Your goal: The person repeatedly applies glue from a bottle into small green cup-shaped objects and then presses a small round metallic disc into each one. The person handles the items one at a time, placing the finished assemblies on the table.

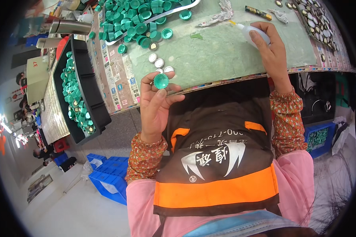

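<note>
Between the thumb and fingers of my left hand (pixel 156 106) is a small green fluted cup (pixel 161 81), its hollow facing up, at the table's front edge. My right hand (pixel 271 49) is wrapped round a whitish squeeze bottle (pixel 250 34), whose thin yellow-tipped nozzle points left over the green mat. Just beyond the left hand lie several round white discs with metallic rims (pixel 159 63). Past them, loose green fluted cups (pixel 167 33) spill out from a heaped metal tray (pixel 194 4).
At the left a black bin (pixel 95 98) holds more green cups. A tray of round discs (pixel 318 25) is at the far right. Crumpled tissue (pixel 221 15) and a dark marker-like tube (pixel 258 12) lie on the green mat (pixel 213 55). Blue crates (pixel 110 173) stand on the floor.
</note>
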`<action>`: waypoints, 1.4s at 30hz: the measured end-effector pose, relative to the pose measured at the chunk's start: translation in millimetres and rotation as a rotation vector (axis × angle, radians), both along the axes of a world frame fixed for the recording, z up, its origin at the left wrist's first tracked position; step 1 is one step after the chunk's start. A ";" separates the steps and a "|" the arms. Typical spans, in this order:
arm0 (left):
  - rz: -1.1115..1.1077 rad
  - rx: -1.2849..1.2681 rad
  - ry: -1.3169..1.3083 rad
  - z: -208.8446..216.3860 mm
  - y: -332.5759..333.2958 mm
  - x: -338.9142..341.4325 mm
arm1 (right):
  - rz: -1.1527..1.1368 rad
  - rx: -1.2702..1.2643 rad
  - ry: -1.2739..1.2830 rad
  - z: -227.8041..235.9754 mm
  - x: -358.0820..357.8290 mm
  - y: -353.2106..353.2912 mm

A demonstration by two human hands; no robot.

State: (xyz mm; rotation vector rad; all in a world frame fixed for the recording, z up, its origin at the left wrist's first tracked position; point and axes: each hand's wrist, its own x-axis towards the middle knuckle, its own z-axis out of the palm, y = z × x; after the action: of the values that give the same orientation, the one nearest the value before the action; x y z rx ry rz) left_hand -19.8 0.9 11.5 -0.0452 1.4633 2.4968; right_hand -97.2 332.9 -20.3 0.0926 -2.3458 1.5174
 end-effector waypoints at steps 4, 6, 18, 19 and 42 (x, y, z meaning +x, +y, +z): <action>-0.006 -0.014 -0.002 4.2 1.3 -2.9 | -0.043 0.075 0.003 -7.2 -18.3 4.8; -0.005 -0.025 -0.007 4.4 1.5 -3.6 | -0.059 0.148 -0.017 -11.4 -26.1 4.3; 0.015 -0.080 -0.036 -0.5 -6.6 -3.3 | 0.061 0.607 0.295 20.6 -37.0 -77.4; 0.015 -0.083 -0.035 1.2 -5.0 -3.7 | 0.151 0.577 0.260 21.7 -37.9 -95.5; 0.177 -0.129 -0.021 -1.5 -33.3 7.2 | 0.378 0.527 0.293 0.9 -27.4 -195.1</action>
State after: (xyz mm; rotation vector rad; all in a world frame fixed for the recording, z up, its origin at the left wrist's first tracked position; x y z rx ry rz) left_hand -12.6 -32.4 10.0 -0.2336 1.6767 2.5243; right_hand -124.6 137.8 -19.3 0.8646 -2.5028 0.8945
